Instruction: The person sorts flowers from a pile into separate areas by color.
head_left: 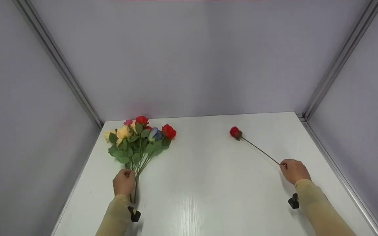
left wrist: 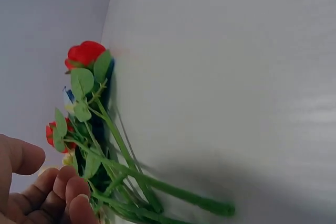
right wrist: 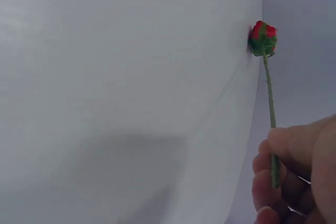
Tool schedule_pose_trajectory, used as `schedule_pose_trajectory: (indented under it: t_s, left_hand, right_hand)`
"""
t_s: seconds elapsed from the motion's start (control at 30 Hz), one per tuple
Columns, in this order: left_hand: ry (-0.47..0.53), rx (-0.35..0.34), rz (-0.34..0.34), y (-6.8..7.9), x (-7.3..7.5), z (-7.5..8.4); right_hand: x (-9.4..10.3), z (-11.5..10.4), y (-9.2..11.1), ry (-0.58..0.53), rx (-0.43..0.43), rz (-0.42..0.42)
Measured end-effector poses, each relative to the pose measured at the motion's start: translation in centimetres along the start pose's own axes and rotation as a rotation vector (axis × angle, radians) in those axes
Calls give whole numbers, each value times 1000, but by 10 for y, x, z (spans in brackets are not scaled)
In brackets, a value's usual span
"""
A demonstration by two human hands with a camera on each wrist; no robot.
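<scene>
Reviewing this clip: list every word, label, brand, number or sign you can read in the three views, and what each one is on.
None: no readable text in any view.
Bunch of flowers, single red rose, white table, walls, sleeves: no lettering visible.
Black device at the left wrist: a yellow patch, too small to tell whether it carries print.
Black device at the right wrist: no marking legible.
</scene>
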State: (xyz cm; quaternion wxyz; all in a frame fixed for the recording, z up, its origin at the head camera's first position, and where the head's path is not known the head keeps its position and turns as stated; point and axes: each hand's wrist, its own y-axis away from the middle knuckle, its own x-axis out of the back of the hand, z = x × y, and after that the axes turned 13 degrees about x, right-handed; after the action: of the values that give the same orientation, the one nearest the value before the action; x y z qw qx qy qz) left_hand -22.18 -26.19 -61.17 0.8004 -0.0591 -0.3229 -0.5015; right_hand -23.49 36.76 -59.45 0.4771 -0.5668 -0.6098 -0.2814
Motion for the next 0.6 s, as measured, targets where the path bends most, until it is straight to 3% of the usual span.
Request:
schedule_pose_trajectory:
  t_s: [0.17,0.37,0.6]
  left_hand:
    - [-68,25,24,-14,3,-14]
    - [-117,61,20,-29,-4,-25]
    - [-122,107,13,-41,-10,-34]
  right_hand:
    - [6,28,2,40,-85,-33]
    - [9,54,5,72,-211,-68]
    - [9,69,7,22,-372,-6]
